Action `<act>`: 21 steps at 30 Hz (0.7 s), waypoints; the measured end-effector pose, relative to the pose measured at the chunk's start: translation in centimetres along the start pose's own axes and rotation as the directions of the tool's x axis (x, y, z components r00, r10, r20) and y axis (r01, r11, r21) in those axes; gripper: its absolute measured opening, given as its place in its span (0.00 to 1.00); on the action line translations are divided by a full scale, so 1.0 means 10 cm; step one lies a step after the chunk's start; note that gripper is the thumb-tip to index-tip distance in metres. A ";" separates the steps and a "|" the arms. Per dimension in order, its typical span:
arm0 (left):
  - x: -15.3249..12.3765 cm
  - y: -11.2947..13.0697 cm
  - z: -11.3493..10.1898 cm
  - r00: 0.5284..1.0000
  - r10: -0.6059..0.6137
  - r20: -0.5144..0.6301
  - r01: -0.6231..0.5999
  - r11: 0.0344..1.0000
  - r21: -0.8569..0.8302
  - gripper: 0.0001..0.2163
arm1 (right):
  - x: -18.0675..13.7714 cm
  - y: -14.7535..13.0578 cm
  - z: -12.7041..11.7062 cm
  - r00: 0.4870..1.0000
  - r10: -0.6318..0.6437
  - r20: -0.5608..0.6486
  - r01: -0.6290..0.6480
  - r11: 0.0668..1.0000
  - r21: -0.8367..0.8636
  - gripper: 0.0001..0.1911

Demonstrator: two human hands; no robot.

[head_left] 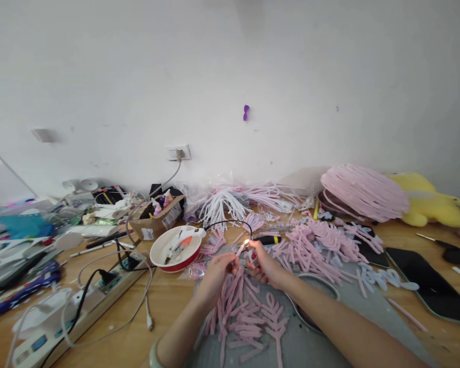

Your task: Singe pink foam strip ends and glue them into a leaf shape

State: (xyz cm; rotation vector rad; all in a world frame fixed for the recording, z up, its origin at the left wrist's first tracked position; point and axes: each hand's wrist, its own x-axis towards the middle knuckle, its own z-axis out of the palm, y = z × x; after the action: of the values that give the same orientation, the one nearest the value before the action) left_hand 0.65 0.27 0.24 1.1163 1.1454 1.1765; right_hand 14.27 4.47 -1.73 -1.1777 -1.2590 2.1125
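My left hand (219, 267) is closed, pinching a thin pink strip (239, 250) by its lower end. My right hand (261, 261) is closed round a lighter (252, 255), and a small flame (247, 242) burns at the tip of the strip. Both hands are held together just above a grey mat (310, 342) strewn with pink leaf-shaped pieces (249, 317). A black and yellow tool (267, 239) lies just behind the hands.
A red and white bowl (176, 250) sits left of the hands. Power strips (76, 317) and cables cover the left table. Heaps of pink strips (322, 245), a pink coil (364, 191), a yellow plush toy (429, 202) and a dark phone (429, 286) lie to the right.
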 end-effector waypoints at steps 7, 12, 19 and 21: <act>0.00 0.00 0.00 0.997 -0.052 0.053 0.058 0.991 -0.120 0.10 | 0.03 0.03 -0.01 1.000 -0.013 0.006 0.013 1.000 0.009 0.30; -0.01 0.02 0.00 0.986 -0.124 0.107 0.145 0.966 -0.214 0.09 | 0.02 0.02 -0.01 1.000 -0.017 0.008 0.017 1.000 0.012 0.30; 0.00 0.00 0.00 0.981 -0.150 0.124 0.178 0.949 -0.262 0.08 | 0.00 0.00 0.01 0.999 -0.026 -0.020 0.027 0.999 0.041 0.31; 0.02 -0.03 0.00 0.987 -0.130 0.093 0.150 0.955 -0.258 0.08 | 0.00 0.01 0.01 0.998 -0.045 -0.032 0.047 0.997 0.063 0.32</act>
State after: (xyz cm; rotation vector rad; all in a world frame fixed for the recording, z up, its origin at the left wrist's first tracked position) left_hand 0.69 0.45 -0.06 0.8541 0.9611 1.1296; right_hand 14.18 4.38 -1.81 -1.1394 -1.1856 2.0776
